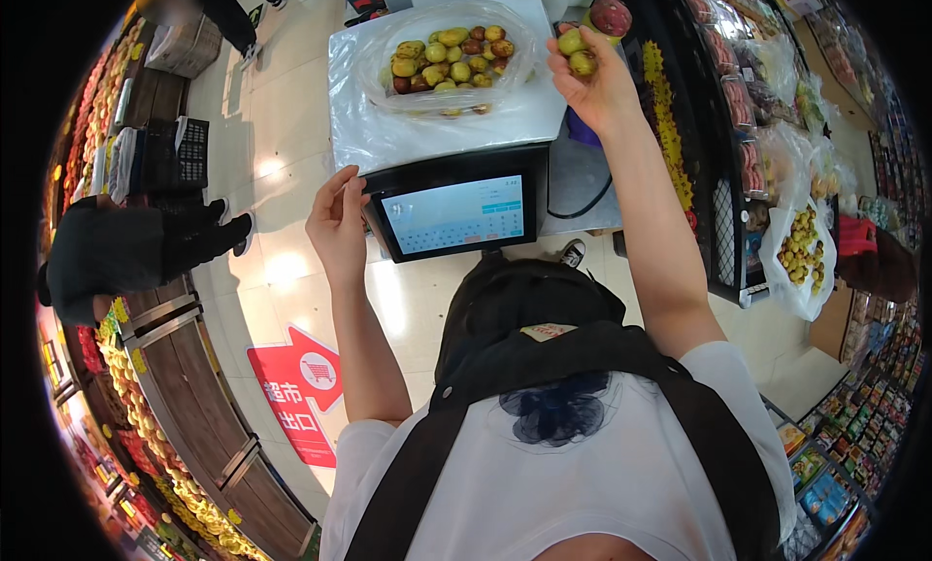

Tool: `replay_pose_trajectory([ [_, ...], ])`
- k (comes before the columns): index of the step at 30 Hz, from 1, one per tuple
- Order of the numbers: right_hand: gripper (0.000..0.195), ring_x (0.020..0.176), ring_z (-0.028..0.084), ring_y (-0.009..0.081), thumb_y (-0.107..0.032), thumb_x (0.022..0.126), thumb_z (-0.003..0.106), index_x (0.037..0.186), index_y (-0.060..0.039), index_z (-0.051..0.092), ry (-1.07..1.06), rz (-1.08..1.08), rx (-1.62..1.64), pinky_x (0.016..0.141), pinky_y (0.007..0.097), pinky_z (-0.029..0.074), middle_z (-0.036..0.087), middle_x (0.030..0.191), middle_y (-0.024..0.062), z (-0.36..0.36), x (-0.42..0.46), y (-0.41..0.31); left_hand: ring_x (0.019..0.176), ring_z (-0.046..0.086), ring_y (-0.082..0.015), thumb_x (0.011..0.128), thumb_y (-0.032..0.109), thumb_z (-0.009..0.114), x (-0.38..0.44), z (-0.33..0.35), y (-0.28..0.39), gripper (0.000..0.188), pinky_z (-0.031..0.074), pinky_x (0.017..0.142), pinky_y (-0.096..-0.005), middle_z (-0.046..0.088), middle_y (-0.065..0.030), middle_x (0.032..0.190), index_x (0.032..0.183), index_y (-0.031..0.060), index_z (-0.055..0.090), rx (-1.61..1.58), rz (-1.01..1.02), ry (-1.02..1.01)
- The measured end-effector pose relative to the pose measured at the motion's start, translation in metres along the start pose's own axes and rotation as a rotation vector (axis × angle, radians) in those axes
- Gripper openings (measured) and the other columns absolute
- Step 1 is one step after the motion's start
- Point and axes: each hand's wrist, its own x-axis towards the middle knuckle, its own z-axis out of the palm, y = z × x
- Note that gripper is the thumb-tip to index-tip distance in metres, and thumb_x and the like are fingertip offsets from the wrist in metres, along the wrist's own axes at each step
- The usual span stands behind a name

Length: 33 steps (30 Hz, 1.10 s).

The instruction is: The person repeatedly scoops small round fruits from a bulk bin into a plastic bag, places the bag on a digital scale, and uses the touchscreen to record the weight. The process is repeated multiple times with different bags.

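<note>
A clear plastic bag of green and brown jujubes (451,59) lies open on the flat pan of a weighing scale (444,135). Two green jujubes (577,51) rest in my right hand (597,80), just beyond the pan's right edge. Below the pan, the scale's touchscreen (455,215) is lit and bears writing and a keypad. My left hand (341,215) is at the upper left corner of that screen, its fingers bent and close together, with nothing seen in them. Whether those fingertips touch the scale's edge, I cannot tell.
A reddish round fruit (610,16) sits behind my right hand. To the right stands a black rack with packed produce and a white bag of jujubes (801,255). At left, a person in dark clothes (109,259) stands by fruit shelves. A red floor sign (302,397) lies below.
</note>
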Motion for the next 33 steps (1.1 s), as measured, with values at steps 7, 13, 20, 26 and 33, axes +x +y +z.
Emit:
replay_pose_trajectory([
  [7, 0.02, 0.057, 0.045, 0.0106, -0.021, 0.094, 0.059, 0.094, -0.0037, 0.05, 0.065, -0.08, -0.098, 0.039, 0.0199, 0.028, 0.058, 0.089, 0.0114, 0.002, -0.012, -0.004, 0.089, 0.065, -0.0117, 0.095, 0.019, 0.062, 0.005, 0.014, 0.015, 0.027, 0.049, 0.067, -0.0208, 0.069, -0.0089, 0.099, 0.113, -0.0004, 0.066, -0.019, 0.062, -0.022],
  [13, 0.014, 0.06, 0.046, 0.0109, -0.015, 0.093, 0.054, 0.099, -0.0036, 0.05, 0.064, -0.094, -0.136, 0.041, 0.0206, 0.029, 0.058, 0.095, 0.013, -0.001, -0.014, -0.001, 0.091, 0.065, -0.0137, 0.095, 0.016, 0.061, 0.0, 0.02, 0.011, 0.026, 0.053, 0.077, -0.024, 0.068, -0.0103, 0.102, 0.112, -0.0036, 0.065, -0.06, 0.064, -0.031],
  [20, 0.017, 0.067, 0.053, 0.0116, -0.016, 0.093, 0.057, 0.108, -0.0072, 0.058, 0.147, -0.139, -0.366, 0.043, 0.0206, 0.031, 0.059, 0.093, 0.0043, 0.008, -0.023, -0.004, 0.095, 0.065, -0.0171, 0.096, 0.014, 0.059, 0.02, 0.012, 0.002, 0.031, 0.054, 0.079, -0.0266, 0.064, -0.0119, 0.112, 0.122, -0.0026, 0.059, -0.138, 0.092, -0.018],
  [26, 0.018, 0.068, 0.058, 0.0176, -0.014, 0.093, 0.06, 0.107, -0.0077, 0.053, 0.258, -0.106, -0.313, 0.044, 0.0227, 0.035, 0.062, 0.095, 0.0095, -0.07, -0.071, -0.052, 0.099, 0.065, -0.022, 0.097, 0.016, 0.057, 0.047, 0.006, -0.021, 0.038, 0.054, 0.081, -0.0317, 0.06, -0.0133, 0.121, 0.131, 0.0, 0.052, -0.114, 0.185, -0.01],
  [33, 0.031, 0.077, 0.06, 0.0224, -0.003, 0.089, 0.054, 0.12, -0.0058, 0.052, 1.076, -0.601, -0.337, 0.057, 0.0379, 0.05, 0.057, 0.095, 0.0098, -0.334, -0.242, -0.193, 0.107, 0.061, -0.0235, 0.095, 0.023, 0.06, 0.036, 0.018, -0.027, 0.046, 0.051, 0.089, -0.0335, 0.059, -0.0126, 0.125, 0.134, 0.0006, 0.049, -0.064, 0.121, -0.001],
])
